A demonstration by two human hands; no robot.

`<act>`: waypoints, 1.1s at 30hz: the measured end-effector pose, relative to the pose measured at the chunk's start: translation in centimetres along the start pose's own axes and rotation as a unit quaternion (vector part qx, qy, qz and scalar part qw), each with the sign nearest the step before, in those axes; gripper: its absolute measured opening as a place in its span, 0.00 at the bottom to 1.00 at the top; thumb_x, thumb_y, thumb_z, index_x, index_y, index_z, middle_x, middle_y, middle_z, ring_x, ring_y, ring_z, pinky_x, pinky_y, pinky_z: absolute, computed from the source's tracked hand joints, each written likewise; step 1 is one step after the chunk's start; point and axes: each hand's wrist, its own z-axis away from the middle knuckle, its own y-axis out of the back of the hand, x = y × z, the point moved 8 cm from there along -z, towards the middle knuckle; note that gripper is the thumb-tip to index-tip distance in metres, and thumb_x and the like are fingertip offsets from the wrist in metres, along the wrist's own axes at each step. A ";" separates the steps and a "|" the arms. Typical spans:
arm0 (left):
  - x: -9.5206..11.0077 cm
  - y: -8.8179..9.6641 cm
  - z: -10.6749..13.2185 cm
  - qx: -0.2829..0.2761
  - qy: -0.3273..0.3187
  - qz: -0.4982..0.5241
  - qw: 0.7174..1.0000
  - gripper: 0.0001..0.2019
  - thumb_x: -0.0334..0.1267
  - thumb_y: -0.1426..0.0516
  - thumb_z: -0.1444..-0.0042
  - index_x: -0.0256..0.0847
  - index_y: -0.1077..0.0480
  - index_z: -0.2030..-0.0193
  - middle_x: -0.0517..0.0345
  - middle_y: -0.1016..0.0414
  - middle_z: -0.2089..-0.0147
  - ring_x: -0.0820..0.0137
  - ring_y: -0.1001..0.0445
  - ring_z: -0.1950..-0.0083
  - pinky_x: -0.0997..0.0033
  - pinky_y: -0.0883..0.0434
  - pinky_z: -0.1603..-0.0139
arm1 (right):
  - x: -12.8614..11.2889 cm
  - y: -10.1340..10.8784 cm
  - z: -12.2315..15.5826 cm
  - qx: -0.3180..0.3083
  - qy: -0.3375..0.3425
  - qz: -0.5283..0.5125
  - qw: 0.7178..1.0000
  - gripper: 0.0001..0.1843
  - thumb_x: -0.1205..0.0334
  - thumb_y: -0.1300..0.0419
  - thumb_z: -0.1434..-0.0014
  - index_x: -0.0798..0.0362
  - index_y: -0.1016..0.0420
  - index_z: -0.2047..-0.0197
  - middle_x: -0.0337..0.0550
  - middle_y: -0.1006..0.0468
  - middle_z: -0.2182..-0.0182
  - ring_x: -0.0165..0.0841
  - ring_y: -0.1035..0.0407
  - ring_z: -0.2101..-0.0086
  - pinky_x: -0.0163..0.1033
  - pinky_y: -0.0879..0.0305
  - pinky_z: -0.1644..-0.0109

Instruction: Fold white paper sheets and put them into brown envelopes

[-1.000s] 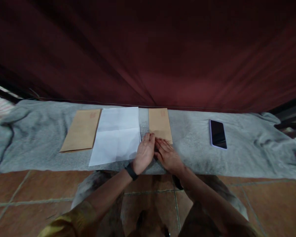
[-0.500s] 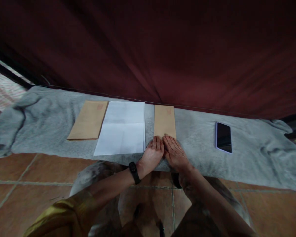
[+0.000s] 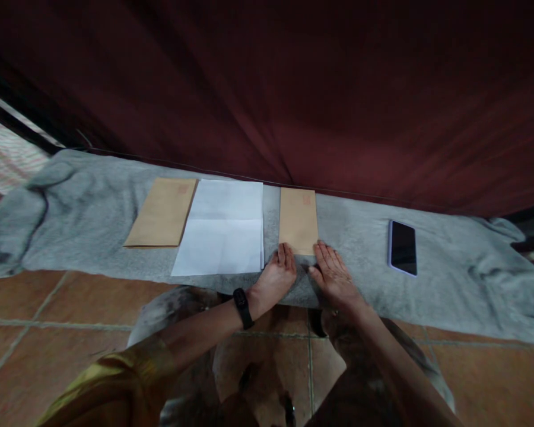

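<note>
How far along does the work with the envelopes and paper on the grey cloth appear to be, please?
Looks done: the narrow brown envelope lies flat and closed. In hand: the left hand and right hand lie flat at its near corners, fingertips at its edge. Left: the creased white sheets lie unfolded, and the wider brown envelope beside them is untouched.

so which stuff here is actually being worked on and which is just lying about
In use: right envelope, with left hand and right hand flat at its near end.
Lying about: paper, left envelope, phone, grey cloth.
</note>
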 end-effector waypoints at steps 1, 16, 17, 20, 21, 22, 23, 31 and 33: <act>0.0 0.0 0.0 0.001 -0.001 0.004 1.000 0.26 0.21 0.56 0.37 0.17 0.39 0.33 0.23 0.37 0.32 0.51 0.39 0.28 0.51 0.34 0.32 | 0.2 0.3 0.0 0.007 -0.007 -0.004 1.000 0.35 0.51 0.56 0.27 0.55 0.59 0.23 0.54 0.51 0.26 0.44 0.56 0.28 0.60 0.52 0.27; -0.8 -0.2 -0.1 -0.010 0.022 0.003 1.000 0.26 0.21 0.54 0.38 0.22 0.35 0.34 0.27 0.34 0.33 0.53 0.35 0.30 0.55 0.35 0.33 | -4.8 -0.7 -1.3 -0.035 0.076 -0.046 0.995 0.33 0.52 0.54 0.28 0.57 0.50 0.25 0.53 0.46 0.28 0.40 0.53 0.29 0.55 0.48 0.26; -0.9 -0.2 -0.1 -0.009 0.025 0.003 1.000 0.26 0.21 0.54 0.39 0.22 0.35 0.35 0.27 0.34 0.33 0.53 0.35 0.30 0.55 0.34 0.34 | -4.5 -0.6 -1.2 -0.030 0.072 -0.039 0.996 0.33 0.52 0.53 0.28 0.57 0.50 0.25 0.53 0.46 0.28 0.41 0.53 0.29 0.55 0.48 0.27; -1.5 -0.2 0.1 -0.006 0.037 0.009 0.999 0.26 0.20 0.53 0.40 0.22 0.33 0.36 0.27 0.34 0.34 0.53 0.34 0.31 0.55 0.32 0.36 | -4.0 -0.4 -0.9 -0.016 0.061 -0.023 0.998 0.34 0.53 0.52 0.28 0.60 0.50 0.26 0.56 0.47 0.28 0.42 0.52 0.29 0.55 0.47 0.27; -1.7 -0.1 0.1 -0.004 0.041 0.017 0.999 0.25 0.20 0.53 0.41 0.23 0.33 0.37 0.28 0.33 0.34 0.54 0.33 0.32 0.56 0.31 0.37 | -3.9 -0.4 -0.8 -0.012 0.058 -0.019 0.998 0.34 0.53 0.51 0.29 0.61 0.50 0.26 0.57 0.47 0.28 0.42 0.52 0.29 0.55 0.47 0.27; -2.1 0.0 0.1 0.000 0.044 0.029 0.999 0.25 0.20 0.52 0.41 0.24 0.33 0.37 0.29 0.33 0.34 0.54 0.33 0.33 0.57 0.31 0.38 | -3.9 -0.4 -0.8 -0.009 0.055 -0.017 0.998 0.35 0.53 0.51 0.29 0.61 0.49 0.26 0.58 0.46 0.28 0.43 0.52 0.29 0.55 0.46 0.27; -2.4 0.1 0.1 0.005 0.046 0.046 0.998 0.24 0.21 0.51 0.41 0.25 0.32 0.39 0.30 0.32 0.35 0.55 0.31 0.34 0.58 0.30 0.39 | -3.9 -0.4 -0.7 -0.007 0.052 -0.015 0.998 0.35 0.52 0.51 0.29 0.62 0.49 0.26 0.59 0.46 0.28 0.43 0.52 0.29 0.55 0.46 0.27; -5.7 0.6 -1.0 0.057 0.149 0.200 0.967 0.16 0.34 0.48 0.34 0.34 0.30 0.43 0.42 0.25 0.47 0.57 0.26 0.45 0.59 0.29 0.43 | -4.1 -0.7 -1.0 -0.011 0.042 -0.002 0.999 0.36 0.50 0.50 0.29 0.66 0.46 0.27 0.60 0.47 0.28 0.44 0.52 0.29 0.53 0.50 0.26; -6.2 0.3 -1.4 0.052 0.183 0.230 0.954 0.20 0.35 0.47 0.35 0.33 0.35 0.37 0.41 0.25 0.47 0.57 0.25 0.46 0.59 0.28 0.46 | -4.1 -0.7 -0.9 -0.008 0.035 -0.004 0.999 0.36 0.50 0.50 0.30 0.64 0.47 0.27 0.59 0.46 0.28 0.43 0.52 0.29 0.53 0.50 0.26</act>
